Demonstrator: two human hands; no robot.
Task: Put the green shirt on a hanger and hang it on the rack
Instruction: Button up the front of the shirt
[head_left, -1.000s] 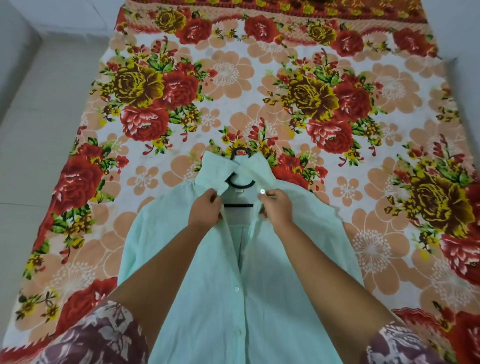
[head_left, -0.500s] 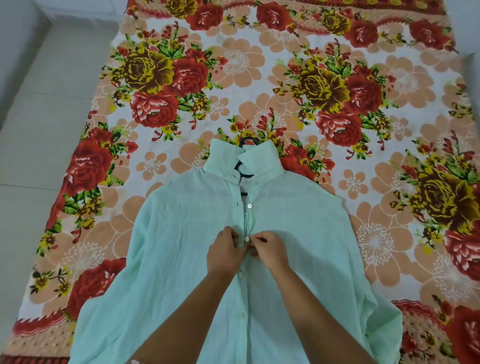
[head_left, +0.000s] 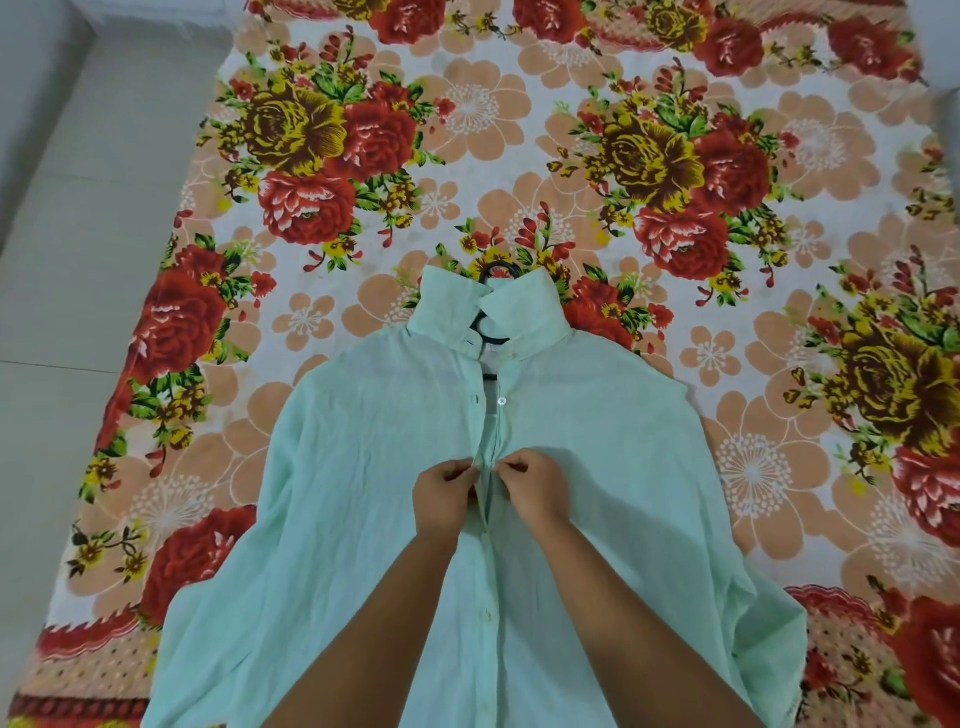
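1. Pale tiled floor (head_left: 78, 260) runs down the left side. A large floral sheet (head_left: 675, 156) of red and yellow roses fills the rest of the view, and everything lies on it.
2. Spread flat on the near middle of the sheet is the green shirt (head_left: 363, 493), front up, with the sleeves fanned out to left and right and the collar (head_left: 524, 306) at the far end.
3. Both forearms reach in from the near edge and meet at the front opening, about a third of the way down from the collar.
   - The left hand (head_left: 444, 499) has its grip pinched together on the left front edge.
   - The right hand (head_left: 535, 491) has its grip pinched on the right front edge, just beside the left hand.
4. A black hanger (head_left: 491, 340) is already inside the shirt. Its hook pokes out past the collar on the far side, and part of its body shows in the open neck.
5. One top button (head_left: 502, 400) sits on the right edge with the front gaping slightly below it. A lower button (head_left: 487, 616) shows nearer, between the forearms. The button under the fingers is hidden.
6. By my reading, the step in hand is fastening the front so that the shirt stays on the hanger.
7. The next move calls for bringing the two edges together and passing the hidden button through its hole. After that, the shirt can be lifted by the hook and carried to the rack, which is not in view.
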